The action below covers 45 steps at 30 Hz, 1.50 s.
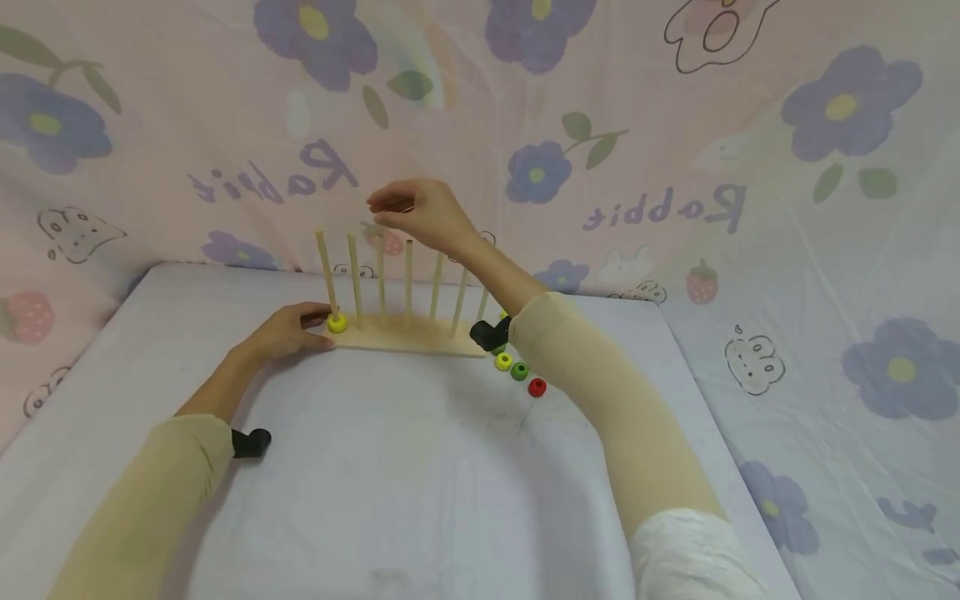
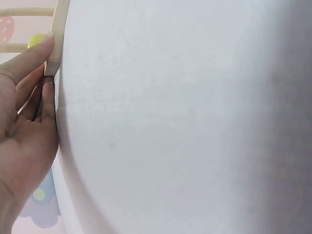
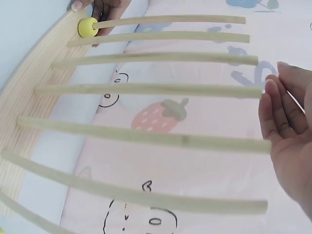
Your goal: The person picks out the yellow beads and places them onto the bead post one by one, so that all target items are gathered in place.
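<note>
A pale wooden board (image 1: 408, 337) with a row of several upright pegs stands on the white-covered table. A yellow bead (image 1: 337, 323) sits at the foot of the leftmost peg (image 3: 170, 20), resting on the board. My left hand (image 1: 288, 332) grips the board's left end; in the left wrist view its thumb (image 2: 41, 51) lies along the front edge, the other fingers behind and beside the end. Above the pegs hovers my right hand (image 1: 427, 215), fingers loosely bent. Nothing shows between its fingertips in the right wrist view, and they are close to the peg tops.
To the right of the board lie loose beads: a yellow one (image 1: 503, 362), a green one (image 1: 520, 372) and a red one (image 1: 537, 387). More beads are partly hidden behind the right wrist's black camera mount (image 1: 491, 334). A patterned cloth (image 1: 465, 150) hangs behind the table.
</note>
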### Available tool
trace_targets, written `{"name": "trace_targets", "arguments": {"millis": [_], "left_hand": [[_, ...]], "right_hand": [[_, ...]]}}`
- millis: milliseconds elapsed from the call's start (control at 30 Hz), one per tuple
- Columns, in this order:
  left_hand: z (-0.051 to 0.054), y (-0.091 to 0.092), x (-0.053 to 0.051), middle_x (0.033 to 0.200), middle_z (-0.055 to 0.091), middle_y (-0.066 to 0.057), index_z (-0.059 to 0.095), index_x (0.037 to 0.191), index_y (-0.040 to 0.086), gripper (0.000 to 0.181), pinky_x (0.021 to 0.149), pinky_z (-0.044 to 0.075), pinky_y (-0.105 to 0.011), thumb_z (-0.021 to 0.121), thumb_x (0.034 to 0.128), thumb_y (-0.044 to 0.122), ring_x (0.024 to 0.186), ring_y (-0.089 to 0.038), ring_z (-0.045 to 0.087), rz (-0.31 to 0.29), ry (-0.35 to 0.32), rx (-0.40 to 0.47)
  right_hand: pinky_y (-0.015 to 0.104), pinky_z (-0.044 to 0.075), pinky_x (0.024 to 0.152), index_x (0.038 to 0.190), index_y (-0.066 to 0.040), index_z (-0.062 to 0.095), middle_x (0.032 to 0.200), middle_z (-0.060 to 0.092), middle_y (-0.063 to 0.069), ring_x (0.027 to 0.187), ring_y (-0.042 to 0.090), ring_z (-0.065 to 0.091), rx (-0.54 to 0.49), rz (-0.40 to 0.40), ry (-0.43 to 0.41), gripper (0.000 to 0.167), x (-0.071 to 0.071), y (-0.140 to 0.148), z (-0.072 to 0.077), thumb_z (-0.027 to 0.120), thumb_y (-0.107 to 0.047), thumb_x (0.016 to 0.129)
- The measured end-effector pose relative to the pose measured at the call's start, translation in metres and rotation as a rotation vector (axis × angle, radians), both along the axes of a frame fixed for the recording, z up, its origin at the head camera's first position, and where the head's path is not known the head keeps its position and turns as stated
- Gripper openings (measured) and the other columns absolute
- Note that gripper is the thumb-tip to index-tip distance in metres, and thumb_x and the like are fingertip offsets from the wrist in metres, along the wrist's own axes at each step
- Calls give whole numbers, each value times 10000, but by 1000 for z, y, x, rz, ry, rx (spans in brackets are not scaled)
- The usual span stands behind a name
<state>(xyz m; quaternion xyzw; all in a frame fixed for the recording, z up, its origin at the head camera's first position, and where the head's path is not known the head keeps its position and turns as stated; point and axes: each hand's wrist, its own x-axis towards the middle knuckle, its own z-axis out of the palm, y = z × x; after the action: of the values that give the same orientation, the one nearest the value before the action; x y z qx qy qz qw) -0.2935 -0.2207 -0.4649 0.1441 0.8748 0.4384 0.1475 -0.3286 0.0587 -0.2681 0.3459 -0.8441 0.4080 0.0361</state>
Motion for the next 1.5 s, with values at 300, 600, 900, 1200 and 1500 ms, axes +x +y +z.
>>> {"name": "trace_targets", "arguments": {"millis": [300, 600, 900, 1200, 1500], "left_hand": [[1, -1, -1, 1520, 374, -267, 367, 1478, -69, 795, 1186, 269, -503, 798, 853, 164, 1404, -413, 362, 1, 7, 23], [-3, -2, 0, 1523, 376, -259, 361, 1486, -58, 817, 1190, 262, -507, 803, 852, 207, 1403, -405, 371, 11, 4, 1], [-3, 0, -1, 1525, 372, -264, 364, 1482, -62, 795, 1184, 276, -501, 795, 859, 178, 1403, -407, 367, 7, 7, 29], [-1, 2, 0, 1517, 374, -274, 355, 1475, -84, 805, 1176, 279, -516, 797, 857, 183, 1395, -427, 369, 0, 14, 23], [-2, 0, 1, 1528, 356, -273, 344, 1481, -80, 813, 1188, 258, -514, 795, 858, 182, 1409, -429, 345, -4, -2, 37]], "right_hand": [[204, 554, 848, 1120, -38, 740, 1045, 744, 31, 925, 79, 685, -61, -4, 50, 234, 6, 29, 0, 746, -115, 898], [238, 561, 839, 1164, -13, 715, 1094, 735, 89, 955, 183, 691, -80, -22, 13, 265, 10, 52, -5, 725, -101, 914], [268, 573, 854, 1176, -21, 714, 1117, 729, 94, 971, 170, 700, -125, -83, -64, 280, 13, 81, -8, 727, -124, 916], [287, 577, 860, 1150, -56, 730, 1084, 736, 54, 944, 151, 699, -123, -132, -34, 260, 15, 113, -15, 739, -159, 910], [275, 570, 880, 1160, -62, 725, 1110, 729, 58, 970, 155, 690, -105, -200, -39, 257, 16, 140, -22, 726, -159, 922]]}}
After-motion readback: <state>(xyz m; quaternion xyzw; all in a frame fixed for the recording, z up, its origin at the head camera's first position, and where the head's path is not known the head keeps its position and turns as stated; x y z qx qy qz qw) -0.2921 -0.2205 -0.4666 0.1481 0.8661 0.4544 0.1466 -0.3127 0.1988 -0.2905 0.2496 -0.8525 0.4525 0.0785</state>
